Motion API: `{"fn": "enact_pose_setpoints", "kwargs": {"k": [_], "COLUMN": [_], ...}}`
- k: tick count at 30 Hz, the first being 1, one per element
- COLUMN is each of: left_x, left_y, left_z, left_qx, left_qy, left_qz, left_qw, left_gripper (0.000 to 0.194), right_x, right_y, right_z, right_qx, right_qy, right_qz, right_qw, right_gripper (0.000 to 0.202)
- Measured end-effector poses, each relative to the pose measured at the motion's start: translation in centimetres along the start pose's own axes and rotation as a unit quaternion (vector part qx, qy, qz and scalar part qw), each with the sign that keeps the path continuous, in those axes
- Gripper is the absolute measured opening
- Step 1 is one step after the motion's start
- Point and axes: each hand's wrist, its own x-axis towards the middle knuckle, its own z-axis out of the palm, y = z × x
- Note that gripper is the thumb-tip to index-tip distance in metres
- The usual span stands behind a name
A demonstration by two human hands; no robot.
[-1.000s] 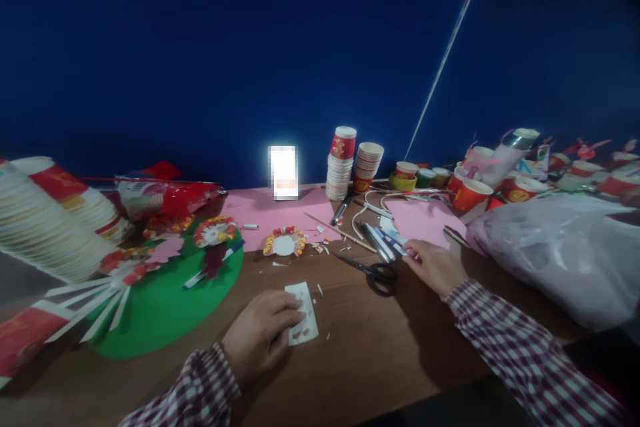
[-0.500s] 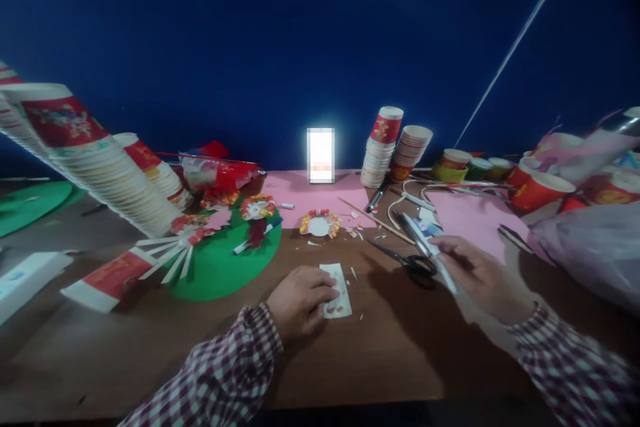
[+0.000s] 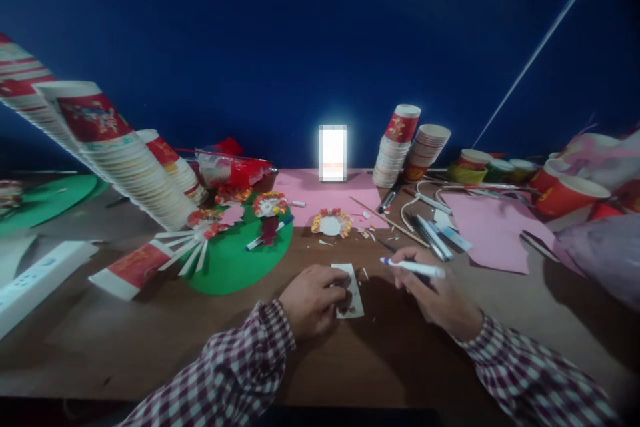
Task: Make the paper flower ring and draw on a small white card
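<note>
My left hand [image 3: 314, 300] rests on the table with its fingers curled over a small white piece of paper [image 3: 356, 303], pinning it flat. Reddish-brown marks show on the lower part of the paper. To the right, my right hand [image 3: 440, 293] grips a white marker [image 3: 417, 267] just above the table. The marker's blue-purple end points left, toward the paper. Behind the right hand, the black scissors are mostly hidden. Beyond both hands lies a paper ring [image 3: 331, 222] with a red and yellow fringe and a white centre.
Tall paper cup stacks [image 3: 125, 147] lean at the left, near a green paper disc [image 3: 225, 267] bearing fringed paper pieces. More stacked cups [image 3: 395, 147] stand at the back. Several markers [image 3: 433, 237] lie right of centre, beside pink paper [image 3: 487, 233]. A lit phone screen [image 3: 333, 153] stands upright behind.
My right hand has moved left toward the paper with one white marker in it; other markers now lie on the table behind it. My left hand stays on the paper. The view has shifted slightly.
</note>
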Motion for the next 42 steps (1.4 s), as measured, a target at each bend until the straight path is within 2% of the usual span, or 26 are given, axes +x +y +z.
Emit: {"fn": "enact_pose_setpoints", "kwargs": {"k": [5,9,11,18,26,34,39,42], "left_x": [0.2,0.3,0.3,0.1,0.0,0.0,0.0,0.0], "left_y": [0.0,0.0,0.0,-0.2,-0.2,-0.1,-0.1,0.0], "left_z": [-0.1,-0.1,-0.1,0.1,0.3,0.1,0.1,0.2], "left_qx": [-0.002,0.008,0.015,0.001,0.011,0.004,0.006,0.0], "left_qy": [-0.031,-0.026,-0.024,-0.023,-0.047,-0.057,-0.059,-0.05], "left_qz": [-0.004,-0.001,0.004,0.004,-0.019,-0.029,-0.032,-0.035], "left_qw": [1.0,1.0,1.0,1.0,0.999,0.998,0.998,0.998], "left_gripper": [0.022,0.025,0.027,0.028,0.026,0.03,0.03,0.032], "right_x": [2.4,3.9,4.2,4.0,4.1,4.1,4.0,4.0], "right_y": [0.0,0.8,0.9,0.8,1.5,1.3,1.5,1.2], "right_z": [2.3,3.4,3.7,3.7,3.7,3.4,3.5,3.4], "right_qx": [0.061,0.086,0.071,-0.028,0.005,-0.023,-0.018,-0.025], "right_qy": [0.045,0.054,0.043,-0.016,-0.062,-0.082,-0.071,-0.046], "right_qz": [0.007,0.043,0.037,-0.008,0.027,0.016,0.014,-0.035], "right_qw": [0.997,0.994,0.996,0.999,0.998,0.996,0.997,0.998], "right_gripper": [0.027,0.031,0.029,0.019,0.019,0.019,0.016,0.014]}}
